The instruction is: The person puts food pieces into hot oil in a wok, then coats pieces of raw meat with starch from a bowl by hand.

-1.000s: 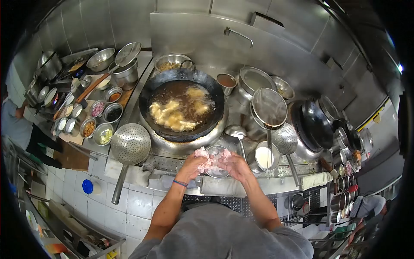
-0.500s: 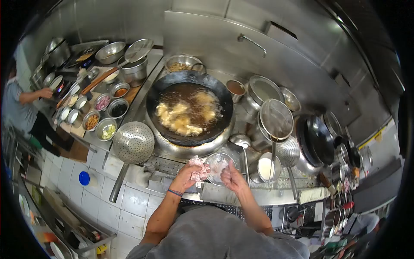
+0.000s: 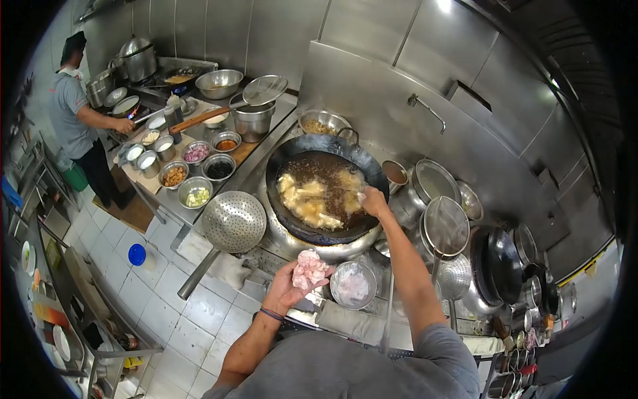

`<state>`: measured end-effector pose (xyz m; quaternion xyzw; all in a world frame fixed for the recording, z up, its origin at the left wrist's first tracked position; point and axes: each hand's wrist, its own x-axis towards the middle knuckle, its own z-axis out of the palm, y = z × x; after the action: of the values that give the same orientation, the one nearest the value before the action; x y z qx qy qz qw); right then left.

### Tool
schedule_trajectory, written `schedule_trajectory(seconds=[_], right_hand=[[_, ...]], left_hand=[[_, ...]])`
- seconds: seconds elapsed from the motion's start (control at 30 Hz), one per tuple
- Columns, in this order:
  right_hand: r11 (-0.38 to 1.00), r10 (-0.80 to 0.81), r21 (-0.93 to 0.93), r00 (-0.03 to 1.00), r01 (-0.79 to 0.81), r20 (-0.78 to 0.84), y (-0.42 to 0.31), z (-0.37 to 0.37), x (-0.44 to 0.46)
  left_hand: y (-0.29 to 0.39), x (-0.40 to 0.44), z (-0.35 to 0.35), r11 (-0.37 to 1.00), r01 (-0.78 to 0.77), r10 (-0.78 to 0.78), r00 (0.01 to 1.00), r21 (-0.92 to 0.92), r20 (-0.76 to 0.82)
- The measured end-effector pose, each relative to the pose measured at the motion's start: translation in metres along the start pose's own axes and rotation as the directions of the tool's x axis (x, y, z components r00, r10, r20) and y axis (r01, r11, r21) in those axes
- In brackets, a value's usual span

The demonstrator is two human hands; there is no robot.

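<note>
On my left hand (image 3: pixel 284 290), palm up with fingers curled, rests a clump of raw pink meat (image 3: pixel 310 269). Just right of it stands a small metal bowl (image 3: pixel 371 296) with a whitish coating inside. My right hand (image 3: pixel 375 202) reaches over the right side of a black wok (image 3: pixel 279 216), fingers pinched together. A small pale piece shows at those fingertips, too blurred to name. In the wok's dark bubbling oil (image 3: pixel 316 166) float golden fried pieces (image 3: pixel 307 199).
A perforated ladle (image 3: pixel 234 221) lies left of the wok. Strainers (image 3: pixel 445 227) and pots stand on the right. Bowls of chopped ingredients (image 3: pixel 197 153) and a long-handled strainer (image 3: pixel 264 90) occupy the left counter. Another person (image 3: pixel 78 116) works at a far-left stove.
My right hand has moved from beside the small bowl up and forward over the wok. The left hand still holds the meat, now more openly. The view has shifted leftward and up.
</note>
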<state>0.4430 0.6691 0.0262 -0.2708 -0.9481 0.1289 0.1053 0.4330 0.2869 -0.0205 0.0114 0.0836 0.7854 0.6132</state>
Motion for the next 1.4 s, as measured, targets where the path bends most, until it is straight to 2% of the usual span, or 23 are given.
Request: schedule_trajectory(seconds=[0.07, 0.1, 0.2, 0.23, 0.27, 0.33, 0.4, 0.43, 0.47, 0.5, 0.6, 0.63, 0.7, 0.73, 0.77, 0.87, 0.9, 1.0, 1.1, 1.23, 1.4], right_hand=[[0.986, -0.003, 0.161, 0.985, 0.032, -0.173, -0.007, -0.009, -0.004], [0.970, 0.006, 0.237, 0.968, 0.055, -0.250, -0.016, -0.018, -0.013], [0.905, 0.053, 0.423, 0.980, 0.034, -0.191, -0.055, -0.054, -0.068], [0.849, -0.006, 0.517, 0.979, 0.112, -0.203, -0.053, -0.044, -0.086], [0.778, -0.058, 0.600, 0.972, 0.185, -0.226, -0.049, -0.033, -0.111], [0.789, -0.160, 0.597, 0.987, 0.141, -0.021, -0.073, -0.045, -0.165], [0.781, -0.249, 0.618, 0.953, 0.091, 0.175, -0.089, -0.046, -0.201], [0.750, -0.256, 0.652, 0.958, 0.114, 0.127, -0.092, -0.037, -0.211], [0.719, -0.261, 0.681, 0.962, 0.140, 0.077, -0.093, -0.026, -0.219], [0.733, -0.168, 0.679, 0.980, 0.049, 0.111, -0.088, -0.010, -0.226], [0.759, -0.008, 0.649, 0.995, -0.055, 0.095, -0.070, -0.001, -0.241], [0.715, 0.055, 0.692, 0.995, -0.101, 0.089, -0.068, -0.006, -0.247], [0.515, 0.152, 0.828, 0.974, -0.222, 0.167, -0.064, -0.014, -0.255], [0.399, 0.187, 0.876, 0.959, -0.271, 0.212, -0.062, -0.015, -0.257], [0.357, 0.141, 0.911, 0.976, -0.206, 0.165, -0.060, -0.010, -0.261], [0.269, 0.167, 0.952, 0.980, -0.150, 0.107, -0.056, 0.003, -0.264], [0.250, 0.202, 0.938, 0.960, -0.240, 0.192, -0.059, -0.004, -0.266], [0.106, 0.111, 0.965, 0.967, -0.239, 0.227, -0.060, -0.004, -0.267], [0.456, 0.081, 0.886, 0.995, -0.086, 0.055, -0.064, 0.013, -0.265], [0.395, 0.125, 0.886, 0.970, -0.242, 0.209, -0.073, 0.003, -0.262], [0.300, 0.136, 0.911, 0.958, -0.283, 0.253, -0.075, 0.007, -0.256]], left_hand=[[-0.005, 0.001, -0.002, 0.988, -0.046, 0.041, 0.999, -0.144, -0.033], [-0.005, -0.001, 0.007, 0.955, 0.007, -0.009, 1.000, -0.297, -0.005], [-0.013, 0.011, 0.001, 0.972, 0.066, -0.069, 0.998, -0.226, -0.007], [-0.014, 0.013, 0.012, 0.992, 0.059, -0.069, 0.993, -0.112, -0.091], [-0.016, 0.020, -0.002, 0.996, 0.079, -0.082, 0.992, -0.035, -0.091], [-0.022, 0.042, -0.040, 0.983, 0.136, -0.126, 0.988, 0.122, -0.090], [-0.025, 0.044, -0.012, 0.950, 0.135, -0.099, 0.985, 0.283, -0.139], [-0.028, 0.048, -0.006, 0.923, 0.134, -0.079, 0.983, 0.360, -0.164], [-0.034, 0.052, -0.003, 0.890, 0.134, -0.058, 0.981, 0.437, -0.183], [-0.040, 0.059, -0.001, 0.882, 0.123, -0.049, 0.984, 0.455, -0.170], [-0.055, 0.064, 0.021, 0.859, 0.140, -0.012, 0.967, 0.493, -0.253], [-0.057, 0.062, 0.027, 0.862, 0.171, -0.050, 0.965, 0.477, -0.256], [-0.058, 0.058, 0.035, 0.867, 0.230, -0.119, 0.957, 0.441, -0.265], [-0.058, 0.060, 0.035, 0.842, 0.248, -0.156, 0.962, 0.479, -0.224], [-0.059, 0.061, 0.034, 0.817, 0.263, -0.193, 0.963, 0.514, -0.186], [-0.062, 0.057, 0.022, 0.748, 0.294, -0.254, 0.955, 0.595, -0.153], [-0.062, 0.057, 0.018, 0.724, 0.301, -0.265, 0.952, 0.621, -0.153], [-0.062, 0.056, 0.013, 0.740, 0.230, -0.142, 0.972, 0.632, -0.188], [-0.054, 0.054, 0.008, 0.748, 0.200, -0.113, 0.978, 0.633, -0.175], [-0.045, 0.050, 0.010, 0.782, 0.165, -0.038, 0.975, 0.600, -0.219], [-0.023, 0.042, 0.015, 0.825, 0.172, -0.019, 0.960, 0.538, -0.279]])
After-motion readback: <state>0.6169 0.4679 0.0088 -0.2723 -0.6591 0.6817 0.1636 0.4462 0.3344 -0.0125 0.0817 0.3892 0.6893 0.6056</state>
